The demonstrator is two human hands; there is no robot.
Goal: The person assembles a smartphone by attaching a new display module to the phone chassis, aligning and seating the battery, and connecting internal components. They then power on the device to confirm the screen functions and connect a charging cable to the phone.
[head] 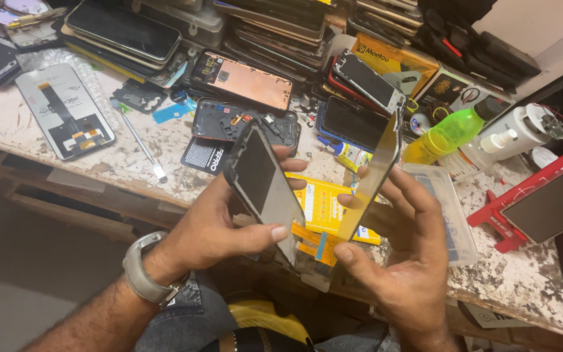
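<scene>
Held above the near edge of the worktop point(529, 287): phone frame point(265, 179) gripped in the left hand point(213, 225), thumb across its near end; thin screen panel point(374, 173) pinched edge-on by the right hand point(405, 254). Both tilted, long axes running near to far, just apart, faces turned toward each other. Lower ends hidden behind fingers; yellow packet point(324, 205) lying beneath.
</scene>
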